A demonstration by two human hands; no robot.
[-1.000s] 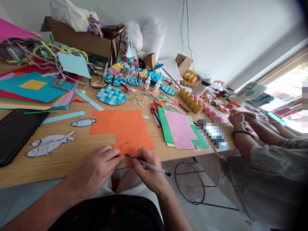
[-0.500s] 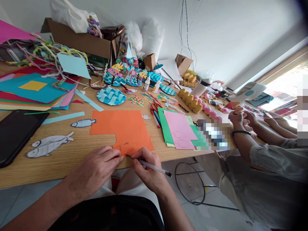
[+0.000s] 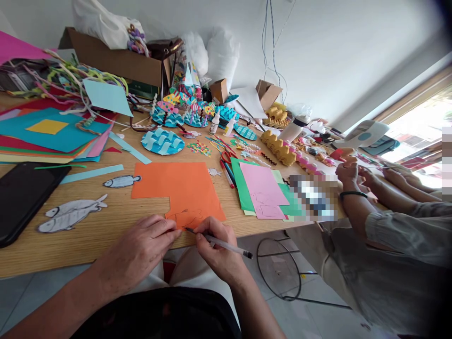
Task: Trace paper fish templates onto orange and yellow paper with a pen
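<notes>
At table's edge nothing has shifted — right hand (image 3: 219, 252) still pinches the pen (image 3: 226, 245), left hand (image 3: 141, 249) flat on the orange paper (image 3: 176, 183).

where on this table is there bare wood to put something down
Bare wood shows along the near edge of the table, between the grey paper fish, the orange sheet and the left hand. Past the orange sheet it is crowded with craft pieces, and the paper stack fills the far left.

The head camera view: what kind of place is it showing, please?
Probably a paper-craft workroom or class. A stack of coloured paper lies on the wooden table, the right hand draws with a pen on an orange sheet, near paper fish cutouts.
</notes>
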